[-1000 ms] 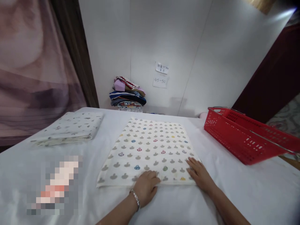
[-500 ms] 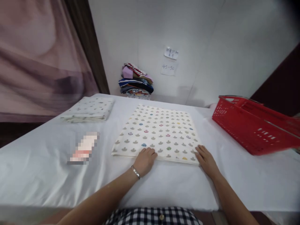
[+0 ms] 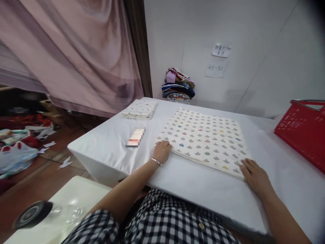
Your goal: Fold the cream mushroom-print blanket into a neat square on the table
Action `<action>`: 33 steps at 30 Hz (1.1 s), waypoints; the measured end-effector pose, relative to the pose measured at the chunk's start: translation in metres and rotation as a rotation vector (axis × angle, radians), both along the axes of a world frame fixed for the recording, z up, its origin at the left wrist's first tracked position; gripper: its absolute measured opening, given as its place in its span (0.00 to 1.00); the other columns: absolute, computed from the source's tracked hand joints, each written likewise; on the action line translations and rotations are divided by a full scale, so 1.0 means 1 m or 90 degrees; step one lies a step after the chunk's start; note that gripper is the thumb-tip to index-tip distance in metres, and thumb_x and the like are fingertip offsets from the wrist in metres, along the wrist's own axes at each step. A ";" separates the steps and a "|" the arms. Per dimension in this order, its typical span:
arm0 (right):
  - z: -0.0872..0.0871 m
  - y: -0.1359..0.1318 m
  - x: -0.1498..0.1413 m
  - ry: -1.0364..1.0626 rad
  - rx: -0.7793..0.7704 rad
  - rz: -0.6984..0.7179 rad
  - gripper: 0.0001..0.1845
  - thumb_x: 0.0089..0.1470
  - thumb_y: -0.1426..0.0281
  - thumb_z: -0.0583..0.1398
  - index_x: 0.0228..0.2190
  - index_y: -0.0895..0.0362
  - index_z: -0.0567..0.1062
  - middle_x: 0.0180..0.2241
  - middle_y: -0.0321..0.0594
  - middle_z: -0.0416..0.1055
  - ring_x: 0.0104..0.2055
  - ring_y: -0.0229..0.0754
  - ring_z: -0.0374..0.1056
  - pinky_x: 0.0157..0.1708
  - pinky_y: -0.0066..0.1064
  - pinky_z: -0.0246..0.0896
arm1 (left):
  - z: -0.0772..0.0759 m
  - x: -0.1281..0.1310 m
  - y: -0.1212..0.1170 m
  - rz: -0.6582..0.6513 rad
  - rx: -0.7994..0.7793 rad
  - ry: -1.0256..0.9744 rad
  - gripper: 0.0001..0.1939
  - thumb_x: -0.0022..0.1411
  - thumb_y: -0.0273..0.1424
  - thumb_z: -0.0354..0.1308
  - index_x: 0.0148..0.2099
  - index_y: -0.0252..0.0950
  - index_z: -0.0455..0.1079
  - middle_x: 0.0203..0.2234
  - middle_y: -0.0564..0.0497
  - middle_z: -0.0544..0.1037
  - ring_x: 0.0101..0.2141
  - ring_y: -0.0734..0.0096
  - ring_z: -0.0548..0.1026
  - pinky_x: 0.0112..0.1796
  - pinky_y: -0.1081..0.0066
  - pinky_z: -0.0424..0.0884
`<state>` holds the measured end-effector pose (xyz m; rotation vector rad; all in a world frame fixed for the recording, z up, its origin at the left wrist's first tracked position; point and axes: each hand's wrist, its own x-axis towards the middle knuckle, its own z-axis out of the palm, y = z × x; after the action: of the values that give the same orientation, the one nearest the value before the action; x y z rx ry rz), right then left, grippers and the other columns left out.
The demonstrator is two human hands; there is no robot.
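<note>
A folded white cloth (image 3: pixel 203 142) lies flat on the white-covered table in front of me, printed with rows of small grey motifs and a few coloured ones. My left hand (image 3: pixel 163 151) rests on its near left corner, the fingers lying over the edge. At the near right corner, my right hand (image 3: pixel 256 176) lies with its fingers stretched out on the fabric. The undersides of both hands are hidden.
A second folded printed cloth (image 3: pixel 141 110) and a pixelated object (image 3: pixel 136 137) sit to the left. On the right stands a red basket (image 3: pixel 302 128). Behind the table is a fabric stack (image 3: pixel 178 84). A pale surface (image 3: pixel 76 189) is at lower left, beside the floor.
My view has swung left, showing the floor and bags. My left hand has slid from the middle of the cloth's near edge to its left corner; the right hand stays at its corner.
</note>
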<state>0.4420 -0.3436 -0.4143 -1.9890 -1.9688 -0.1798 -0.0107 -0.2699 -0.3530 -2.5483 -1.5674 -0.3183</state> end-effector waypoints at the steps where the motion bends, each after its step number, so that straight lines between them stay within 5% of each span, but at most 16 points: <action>1: 0.002 -0.001 -0.002 -0.011 -0.002 -0.018 0.27 0.58 0.57 0.44 0.50 0.59 0.69 0.55 0.50 0.63 0.59 0.55 0.53 0.53 0.56 0.52 | 0.000 -0.008 0.001 0.022 0.002 -0.010 0.13 0.56 0.20 0.47 0.39 0.37 0.70 0.38 0.46 0.72 0.42 0.61 0.67 0.41 0.62 0.62; 4: 0.011 -0.004 -0.015 -0.025 0.017 -0.026 0.27 0.58 0.57 0.45 0.51 0.57 0.67 0.55 0.49 0.62 0.59 0.56 0.54 0.53 0.59 0.50 | 0.000 -0.037 0.001 0.091 0.006 -0.073 0.18 0.52 0.20 0.49 0.44 0.38 0.70 0.44 0.46 0.71 0.47 0.60 0.66 0.45 0.62 0.62; 9: 0.027 -0.005 -0.060 0.001 0.021 0.116 0.24 0.58 0.58 0.45 0.50 0.54 0.69 0.53 0.44 0.65 0.58 0.52 0.55 0.55 0.52 0.49 | -0.003 -0.072 -0.005 0.204 -0.056 -0.254 0.23 0.50 0.21 0.51 0.50 0.37 0.67 0.48 0.49 0.70 0.48 0.67 0.67 0.48 0.70 0.64; 14: 0.039 0.003 -0.113 0.018 -0.017 0.245 0.22 0.59 0.60 0.47 0.50 0.54 0.69 0.53 0.42 0.65 0.58 0.51 0.57 0.55 0.51 0.50 | -0.006 -0.075 -0.007 0.259 -0.089 -0.287 0.16 0.57 0.32 0.53 0.48 0.37 0.70 0.44 0.49 0.73 0.44 0.67 0.71 0.46 0.70 0.65; 19: 0.041 0.013 -0.146 0.029 -0.033 0.317 0.21 0.59 0.61 0.48 0.50 0.53 0.69 0.53 0.42 0.65 0.57 0.49 0.57 0.56 0.49 0.51 | -0.009 -0.070 -0.003 0.254 -0.082 -0.269 0.12 0.58 0.33 0.53 0.43 0.38 0.73 0.41 0.50 0.75 0.43 0.67 0.71 0.45 0.69 0.64; 33: 0.013 0.013 -0.152 0.030 0.008 0.320 0.20 0.58 0.61 0.50 0.49 0.54 0.70 0.55 0.43 0.64 0.57 0.50 0.58 0.56 0.49 0.51 | -0.002 -0.073 -0.019 0.279 -0.060 -0.220 0.10 0.58 0.29 0.50 0.35 0.38 0.73 0.34 0.49 0.76 0.38 0.65 0.70 0.39 0.67 0.63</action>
<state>0.2901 -0.3302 -0.4015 -1.4133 -2.3497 -0.0209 -0.0833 -0.2887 -0.3546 -2.2086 -2.2520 -0.6672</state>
